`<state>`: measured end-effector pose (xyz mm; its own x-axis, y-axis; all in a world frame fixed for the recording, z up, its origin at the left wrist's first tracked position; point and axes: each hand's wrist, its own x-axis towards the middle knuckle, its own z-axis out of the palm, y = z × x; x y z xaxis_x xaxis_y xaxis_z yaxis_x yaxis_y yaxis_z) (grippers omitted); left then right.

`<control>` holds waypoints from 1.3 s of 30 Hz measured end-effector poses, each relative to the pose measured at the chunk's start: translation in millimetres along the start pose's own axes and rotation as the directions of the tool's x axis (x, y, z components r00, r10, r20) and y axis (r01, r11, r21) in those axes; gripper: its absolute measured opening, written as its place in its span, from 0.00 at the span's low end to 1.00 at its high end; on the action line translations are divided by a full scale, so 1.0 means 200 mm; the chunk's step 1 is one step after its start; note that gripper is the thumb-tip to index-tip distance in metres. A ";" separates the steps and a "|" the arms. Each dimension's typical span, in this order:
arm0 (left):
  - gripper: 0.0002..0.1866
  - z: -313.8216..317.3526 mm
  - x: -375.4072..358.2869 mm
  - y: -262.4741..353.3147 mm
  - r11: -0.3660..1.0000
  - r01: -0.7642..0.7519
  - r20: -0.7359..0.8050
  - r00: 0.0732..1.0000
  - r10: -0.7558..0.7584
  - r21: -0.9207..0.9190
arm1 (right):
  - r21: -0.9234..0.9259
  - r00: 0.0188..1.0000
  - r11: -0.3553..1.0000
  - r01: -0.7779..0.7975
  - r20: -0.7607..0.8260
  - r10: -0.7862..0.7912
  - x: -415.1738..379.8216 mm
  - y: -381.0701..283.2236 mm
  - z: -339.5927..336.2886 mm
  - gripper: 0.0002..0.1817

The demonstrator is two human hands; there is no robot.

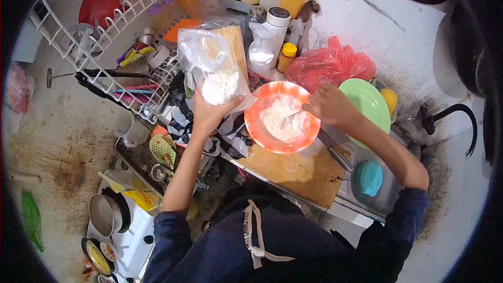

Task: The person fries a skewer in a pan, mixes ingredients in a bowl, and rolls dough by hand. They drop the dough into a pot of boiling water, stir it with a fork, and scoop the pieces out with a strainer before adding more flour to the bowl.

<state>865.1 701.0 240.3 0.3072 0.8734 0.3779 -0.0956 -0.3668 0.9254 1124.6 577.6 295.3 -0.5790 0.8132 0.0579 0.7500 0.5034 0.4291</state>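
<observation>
My left hand is closed around a clear plastic bag of white flour, held upright left of the bowl. An orange-and-white bowl with white powder in it stands at the edge of a wooden cutting board. My right hand, over the bowl's right rim, is closed on the handle of a metal spoon. The spoon's head rests in the powder, so its exact shape is partly hidden. Behind the bag is a bundle of thin wooden sticks.
A green plate leans over the sink, near a knife and a turquoise container. Behind the bowl are a red plastic bag, a yellow-capped jar and a white bottle. A stove stands lower left.
</observation>
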 end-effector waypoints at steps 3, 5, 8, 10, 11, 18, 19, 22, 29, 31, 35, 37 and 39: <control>0.35 0.01 0.00 0.01 0.999 0.004 0.015 1.000 -0.004 0.044 | 0.004 0.990 0.993 -0.115 -0.077 0.115 -0.11 -0.06 -0.07 0.10; 0.35 0.02 0.00 0.01 0.999 0.006 0.012 1.000 -0.006 0.044 | 0.016 0.979 0.980 -0.199 -0.047 0.200 -0.16 -0.09 -0.08 0.09; 0.36 0.05 0.00 0.00 1.000 0.013 0.041 0.999 -0.013 -0.001 | 0.151 0.916 0.904 -0.400 0.045 0.398 -0.20 -0.11 -0.12 0.08; 0.36 0.06 0.00 0.00 1.000 -0.014 0.034 0.999 0.014 -0.006 | 0.266 0.860 0.818 -0.510 0.123 0.496 -0.22 -0.12 -0.14 0.08; 0.36 0.06 0.00 0.00 1.000 -0.014 0.036 0.999 0.014 -0.008 | 0.485 0.774 0.622 -0.615 0.219 0.594 -0.23 -0.13 -0.13 0.07; 0.38 0.08 -0.02 0.00 0.991 -0.101 0.039 0.994 0.098 0.084 | 0.919 0.670 0.178 -0.353 0.116 0.733 -0.31 -0.08 -0.02 0.13; 0.39 0.08 -0.02 0.00 0.982 -0.127 0.026 0.992 0.124 0.141 | 0.919 0.669 0.177 -0.353 0.116 0.735 -0.30 -0.07 -0.07 0.13; 0.39 0.09 -0.04 0.02 0.990 -0.104 0.057 0.993 0.099 0.098 | 0.808 0.521 -0.376 -0.453 0.583 0.623 -0.30 -0.05 -0.20 0.14; 0.39 0.11 -0.08 0.08 0.976 -0.102 0.086 0.993 0.086 0.192 | 0.609 0.663 -0.786 -0.106 0.633 0.401 -0.31 -0.07 -0.20 0.18; 0.37 0.11 -0.08 0.09 0.953 -0.177 0.073 0.984 0.164 0.244 | 0.616 0.677 -0.780 -0.110 0.621 0.395 -0.33 -0.08 -0.20 0.18; 0.36 0.10 -0.06 0.02 0.931 -0.183 0.095 0.982 0.161 0.316 | 0.927 0.606 -0.095 -0.364 0.313 0.731 -0.30 -0.06 -0.33 0.17; 0.36 0.11 -0.06 0.02 0.930 -0.177 0.110 0.983 0.149 0.321 | 0.911 0.621 0.166 -0.377 0.115 0.776 -0.24 -0.06 -0.48 0.17; 0.36 0.14 -0.04 0.05 0.946 -0.196 0.135 0.977 0.165 0.258 | 0.578 0.583 0.502 -0.643 -0.056 0.811 -0.14 -0.08 -0.65 0.16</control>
<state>888.3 681.5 245.1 0.4125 0.7492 0.5182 0.0934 -0.6007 0.7940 1086.9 509.8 403.2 0.2526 0.8656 0.4323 0.9341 -0.1016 -0.3423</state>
